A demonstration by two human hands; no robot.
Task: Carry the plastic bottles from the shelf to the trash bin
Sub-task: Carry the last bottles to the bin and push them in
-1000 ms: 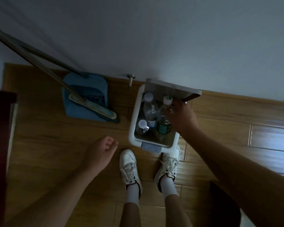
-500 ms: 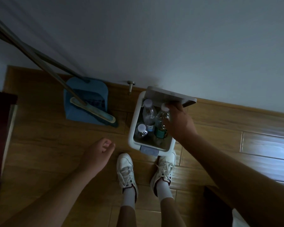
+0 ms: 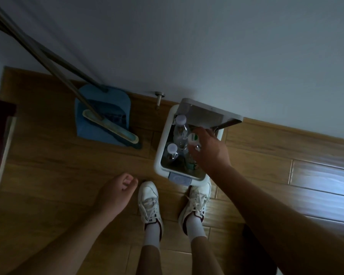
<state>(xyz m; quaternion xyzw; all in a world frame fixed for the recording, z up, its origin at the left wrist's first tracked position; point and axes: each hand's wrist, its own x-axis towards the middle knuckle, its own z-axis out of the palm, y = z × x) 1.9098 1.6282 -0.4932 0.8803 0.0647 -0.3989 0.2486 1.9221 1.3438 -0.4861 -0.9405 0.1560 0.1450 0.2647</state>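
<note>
The white pedal trash bin (image 3: 160, 151) stands against the wall with its lid (image 3: 207, 114) tipped up; three clear plastic bottles stand inside it, caps up, their long axes roughly vertical and leaning slightly toward the camera. The tallest bottle (image 3: 180, 130) is at the back left corner; a shorter one (image 3: 172, 152) sits in front of it; the bottle with the white-and-green cap (image 3: 193, 140) is to their right. The right hand (image 3: 211, 153) reaches over the bin's right side, fingers spread loosely around that bottle's neck; whether they grip it or merely touch it I cannot tell. The left hand (image 3: 115, 195) hangs over the wooden floor, fingers loosely curled, holding nothing. Two white sneakers stand just before the bin, the right sneaker (image 3: 197, 203) touching its pedal side. A blue dustpan (image 3: 101, 116) and broom (image 3: 111, 127) lean on the wall to the left; a metal doorstop (image 3: 159, 97) lies between them and the bin.
</note>
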